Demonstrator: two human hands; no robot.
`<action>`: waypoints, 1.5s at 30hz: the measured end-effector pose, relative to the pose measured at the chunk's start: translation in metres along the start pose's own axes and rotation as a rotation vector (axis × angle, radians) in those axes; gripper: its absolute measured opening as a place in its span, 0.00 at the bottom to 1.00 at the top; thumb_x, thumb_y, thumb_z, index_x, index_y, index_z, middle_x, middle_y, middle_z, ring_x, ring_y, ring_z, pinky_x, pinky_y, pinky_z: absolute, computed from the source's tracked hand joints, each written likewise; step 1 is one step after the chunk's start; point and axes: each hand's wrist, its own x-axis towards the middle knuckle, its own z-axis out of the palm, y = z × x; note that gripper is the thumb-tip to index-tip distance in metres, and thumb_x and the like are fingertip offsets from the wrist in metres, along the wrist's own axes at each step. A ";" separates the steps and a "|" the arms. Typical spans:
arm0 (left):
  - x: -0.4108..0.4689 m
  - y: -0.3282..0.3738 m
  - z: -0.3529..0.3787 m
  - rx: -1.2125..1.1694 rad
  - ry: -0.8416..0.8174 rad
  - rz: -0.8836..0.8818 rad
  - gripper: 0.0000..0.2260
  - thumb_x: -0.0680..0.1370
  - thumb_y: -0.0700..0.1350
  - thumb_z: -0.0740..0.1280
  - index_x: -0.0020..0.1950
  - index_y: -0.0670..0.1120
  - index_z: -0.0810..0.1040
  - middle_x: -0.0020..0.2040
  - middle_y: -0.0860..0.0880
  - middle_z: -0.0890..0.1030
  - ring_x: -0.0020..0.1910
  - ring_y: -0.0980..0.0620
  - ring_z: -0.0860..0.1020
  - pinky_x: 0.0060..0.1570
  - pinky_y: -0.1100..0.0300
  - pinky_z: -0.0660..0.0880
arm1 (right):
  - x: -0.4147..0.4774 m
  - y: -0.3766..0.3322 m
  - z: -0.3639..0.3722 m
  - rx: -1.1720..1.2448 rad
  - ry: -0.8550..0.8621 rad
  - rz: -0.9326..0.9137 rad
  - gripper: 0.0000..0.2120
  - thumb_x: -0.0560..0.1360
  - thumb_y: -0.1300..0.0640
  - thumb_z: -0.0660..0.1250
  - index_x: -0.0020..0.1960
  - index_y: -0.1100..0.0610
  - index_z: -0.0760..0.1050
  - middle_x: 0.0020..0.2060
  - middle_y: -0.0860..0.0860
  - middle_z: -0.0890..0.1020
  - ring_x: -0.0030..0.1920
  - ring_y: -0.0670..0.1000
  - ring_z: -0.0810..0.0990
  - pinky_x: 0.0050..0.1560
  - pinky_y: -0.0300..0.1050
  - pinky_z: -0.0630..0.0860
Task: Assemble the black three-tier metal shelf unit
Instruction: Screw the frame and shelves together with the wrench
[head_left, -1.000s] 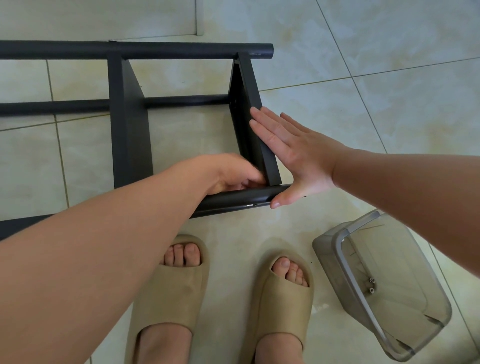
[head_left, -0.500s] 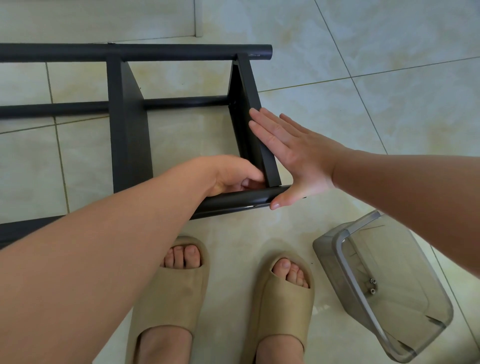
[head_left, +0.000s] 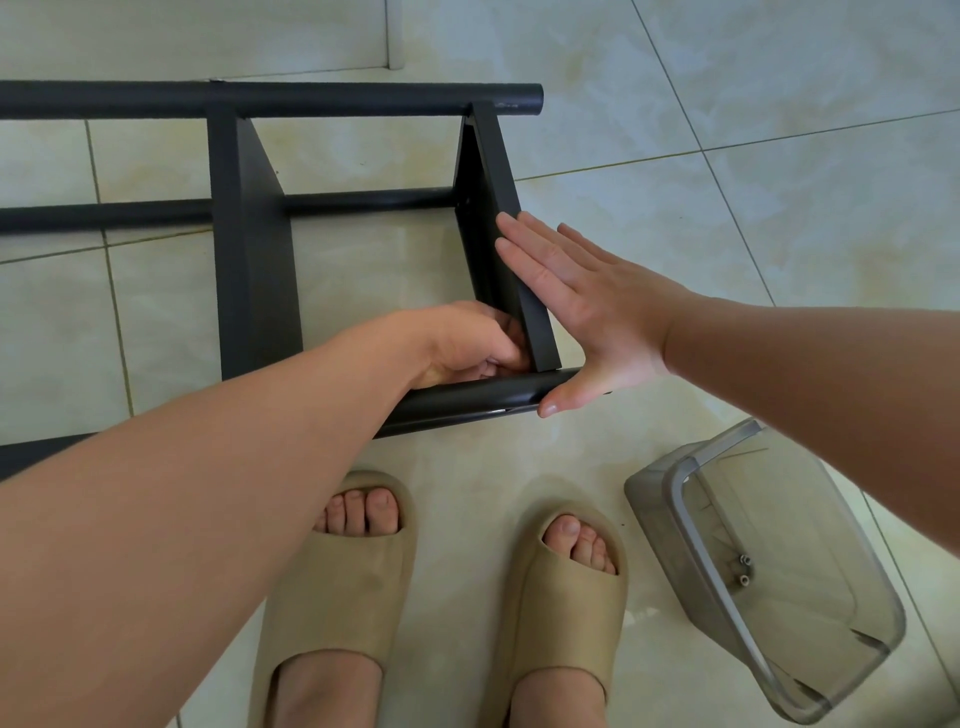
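Note:
The black shelf unit lies on its side on the tiled floor. Its end panel (head_left: 493, 171) spans between the far pole (head_left: 311, 98) and the near pole (head_left: 467, 402). My right hand (head_left: 587, 306) presses flat against the outer face of that end panel, with the thumb touching the near pole's end. My left hand (head_left: 467, 343) is curled into the inner corner where the end panel meets the near pole. What its fingers hold there is hidden. A second panel (head_left: 254, 286) stands further left.
A clear grey plastic bin (head_left: 691, 525) lies tipped on the floor at the lower right, with two small screws (head_left: 744, 569) inside. My feet in beige slippers (head_left: 337, 597) stand just in front of the near pole. A lower pole (head_left: 363, 200) runs behind the panels.

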 end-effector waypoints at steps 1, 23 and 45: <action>0.001 -0.001 0.000 -0.021 -0.004 -0.007 0.08 0.78 0.29 0.63 0.51 0.38 0.79 0.37 0.43 0.83 0.37 0.49 0.84 0.43 0.58 0.82 | 0.000 0.000 0.000 -0.001 0.003 -0.002 0.68 0.60 0.16 0.56 0.81 0.55 0.31 0.78 0.50 0.29 0.79 0.51 0.30 0.80 0.54 0.38; 0.005 -0.002 -0.002 0.046 -0.008 -0.041 0.14 0.75 0.33 0.67 0.61 0.34 0.77 0.48 0.40 0.75 0.46 0.43 0.76 0.51 0.55 0.76 | 0.000 0.001 0.001 0.006 0.009 -0.004 0.68 0.59 0.16 0.56 0.81 0.55 0.31 0.79 0.50 0.30 0.79 0.50 0.30 0.80 0.53 0.38; 0.000 0.005 0.000 0.039 0.011 -0.110 0.06 0.78 0.33 0.66 0.46 0.40 0.81 0.35 0.44 0.84 0.37 0.49 0.83 0.50 0.53 0.80 | 0.000 -0.001 0.002 0.012 0.029 -0.007 0.68 0.60 0.16 0.56 0.81 0.56 0.32 0.80 0.51 0.32 0.80 0.51 0.31 0.80 0.54 0.38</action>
